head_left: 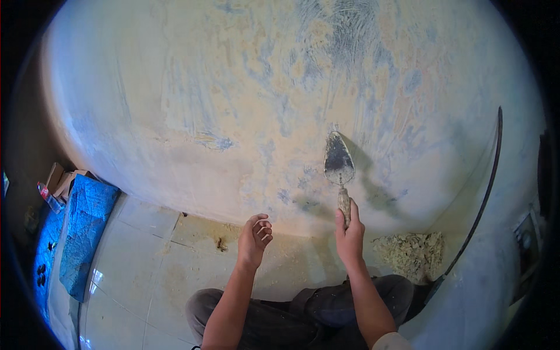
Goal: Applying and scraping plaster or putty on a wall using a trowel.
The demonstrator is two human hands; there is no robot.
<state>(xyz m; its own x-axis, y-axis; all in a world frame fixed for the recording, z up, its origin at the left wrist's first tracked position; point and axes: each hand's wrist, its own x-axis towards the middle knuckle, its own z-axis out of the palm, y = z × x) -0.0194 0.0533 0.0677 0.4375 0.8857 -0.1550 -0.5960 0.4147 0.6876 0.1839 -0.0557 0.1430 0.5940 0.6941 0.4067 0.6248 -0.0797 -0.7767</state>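
Note:
My right hand [350,232] is closed round the wooden handle of a pointed trowel [339,158]. Its dark, crusted blade points up the wall, with the tip at or very near the surface and a shadow beside it. The wall [204,99] is pale, with patchy cream and grey-blue areas and scrape marks. Low in front of the wall, to the left of the trowel, my left hand [255,240] is held up with half-curled fingers, apart and empty.
A heap of scrapings [411,255] lies on the floor right of my knees. A dark cable [489,195] curves along the right. At the left are blue sheeting [88,233], a plastic bottle [51,198] and cardboard [61,182]. The tiled floor [137,256] carries dust and a brown stain.

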